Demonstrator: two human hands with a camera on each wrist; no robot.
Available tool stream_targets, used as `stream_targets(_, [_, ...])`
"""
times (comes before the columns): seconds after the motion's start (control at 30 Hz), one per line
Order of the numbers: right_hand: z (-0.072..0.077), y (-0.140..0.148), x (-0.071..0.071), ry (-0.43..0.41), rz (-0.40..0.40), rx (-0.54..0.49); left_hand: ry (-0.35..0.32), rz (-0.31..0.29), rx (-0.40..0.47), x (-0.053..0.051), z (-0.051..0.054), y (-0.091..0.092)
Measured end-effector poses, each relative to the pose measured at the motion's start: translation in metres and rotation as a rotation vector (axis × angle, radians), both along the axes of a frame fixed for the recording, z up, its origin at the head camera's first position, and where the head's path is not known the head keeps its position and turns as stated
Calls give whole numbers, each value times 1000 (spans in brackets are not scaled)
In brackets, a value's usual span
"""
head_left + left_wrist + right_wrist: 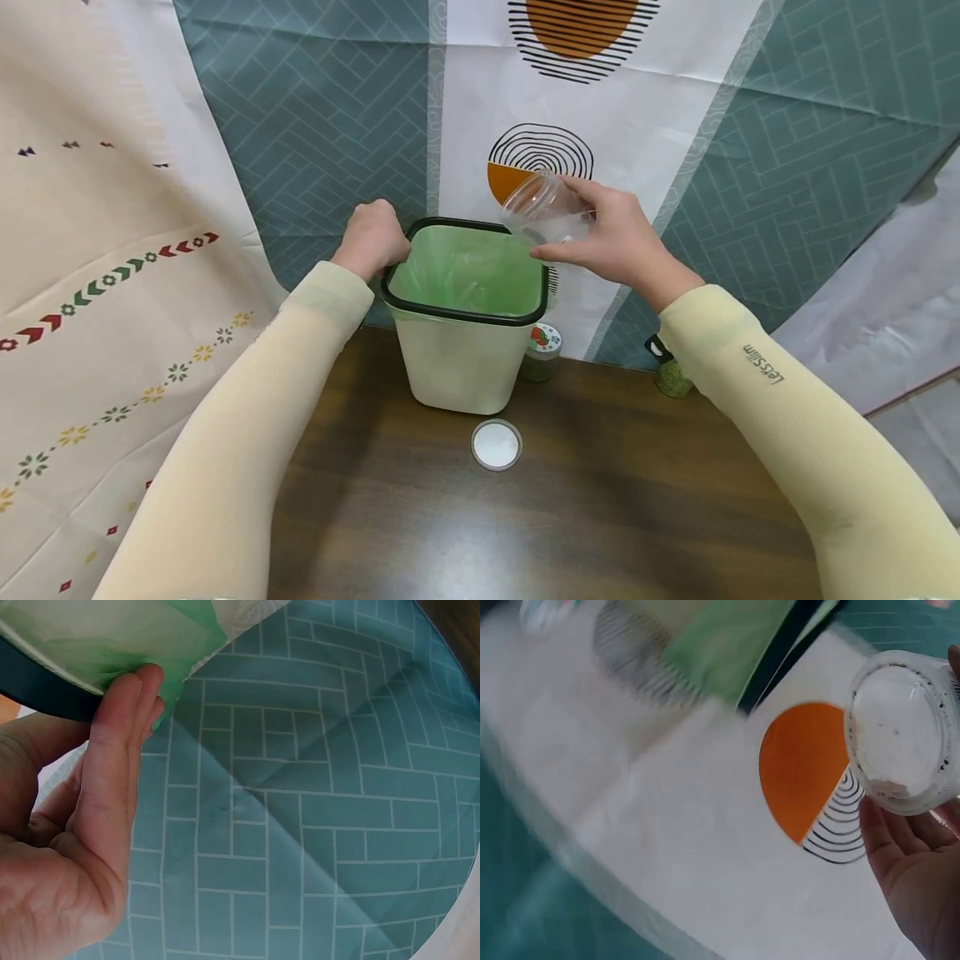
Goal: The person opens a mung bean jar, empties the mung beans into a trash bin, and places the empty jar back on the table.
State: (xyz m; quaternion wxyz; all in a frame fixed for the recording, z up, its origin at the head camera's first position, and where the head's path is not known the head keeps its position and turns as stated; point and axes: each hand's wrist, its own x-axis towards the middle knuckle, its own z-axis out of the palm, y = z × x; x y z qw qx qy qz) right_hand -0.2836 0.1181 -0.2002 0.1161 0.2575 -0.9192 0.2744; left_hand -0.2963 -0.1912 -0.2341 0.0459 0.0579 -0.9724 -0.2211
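A pale trash bin [461, 362] with a black rim and a green bag liner [480, 250] stands against the curtain. My left hand [372, 240] grips the rim at its left side; in the left wrist view the fingers lie over the green liner outside the rim [45, 690]. At the bin's right back corner, my right hand [618, 237] holds a clear plastic jar [543, 204]. The jar is tilted, its mouth toward the bin. Its round base [900, 735] faces the right wrist view, with dark specks around the edge. A white round lid [496, 444] lies on the table before the bin.
Behind the bin's right side stands a jar with a strawberry-printed lid [542, 350]. Farther right, a small green-filled container with a black top [673, 379] sits near my right sleeve. Patterned cloth [315, 108] hangs behind the dark wooden table [600, 500].
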Motion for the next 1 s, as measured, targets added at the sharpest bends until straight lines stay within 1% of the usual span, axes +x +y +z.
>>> stream_targets(0.07, [-3,5,6,-90,-14,-116,3,-6,-3,0,1,1])
stream_targets(0.13, [-6,10,12,-146,-20,-225,1,-12,-5,0,1,2])
stream_targets(0.23, [-8,15,22,-162,-4,-355,10,-15,-4,-1,1,2])
stream_targets(0.33, [-9,20,32,-133,19,-453,17,-17,-3,0,0,1])
stream_targets(0.4, [-10,23,37,-95,19,-487,19,-17,-1,1,-1,0])
stream_targets(0.47, [-13,27,40,-54,-1,-511,17,-19,-1,2,-1,-1])
stream_targets(0.6, [-24,38,39,44,-69,-534,5,-17,3,4,1,-2])
stream_targets(0.7, [-34,47,40,96,-135,-544,-1,-17,2,4,1,-2])
stream_targets(0.8, [-40,54,46,106,-201,-563,-3,-21,-2,5,1,-2])
stream_targets(0.9, [-48,64,51,78,-254,-578,-1,-25,-12,5,2,-1])
stream_targets(1.0, [-67,78,42,50,-315,-572,4,-31,-10,3,0,-2])
